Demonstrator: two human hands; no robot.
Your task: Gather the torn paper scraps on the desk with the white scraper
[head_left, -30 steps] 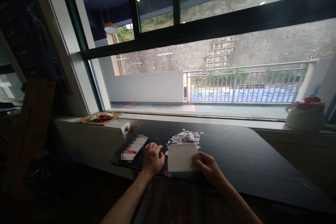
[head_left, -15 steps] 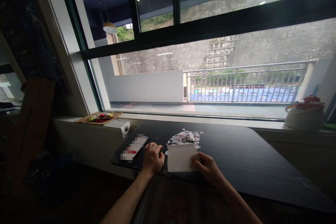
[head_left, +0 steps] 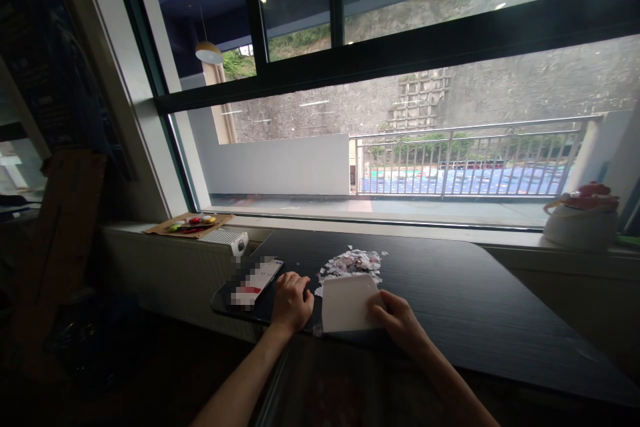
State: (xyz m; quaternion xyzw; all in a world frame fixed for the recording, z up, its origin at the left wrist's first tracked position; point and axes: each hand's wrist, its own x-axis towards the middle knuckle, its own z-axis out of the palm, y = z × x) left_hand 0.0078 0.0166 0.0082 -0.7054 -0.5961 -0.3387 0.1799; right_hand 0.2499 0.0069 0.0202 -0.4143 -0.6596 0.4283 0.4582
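My right hand [head_left: 397, 320] grips the right edge of a flat, squarish white card [head_left: 350, 303], thumb on top. The card is tilted over the near edge of the black table, and its far edge covers the near part of a heap of torn paper scraps [head_left: 353, 261]. My left hand [head_left: 291, 300] rests palm down on the table, left of the card, fingers loosely bent and the thumb apart, with nothing seen in it. Just beyond its left side lies a phone [head_left: 260, 280], its screen partly blurred.
The dark tabletop [head_left: 450, 300] stretches to the right. A large window [head_left: 400, 107] stands behind it. On the sill are a white pot [head_left: 580, 223] at right and a cardboard sheet [head_left: 165, 227] with colourful items at left. A radiator [head_left: 185, 267] stands below.
The white card has shifted slightly right and toward me, with my right hand moving along with it. My left hand, the phone and the paper heap have stayed in place.
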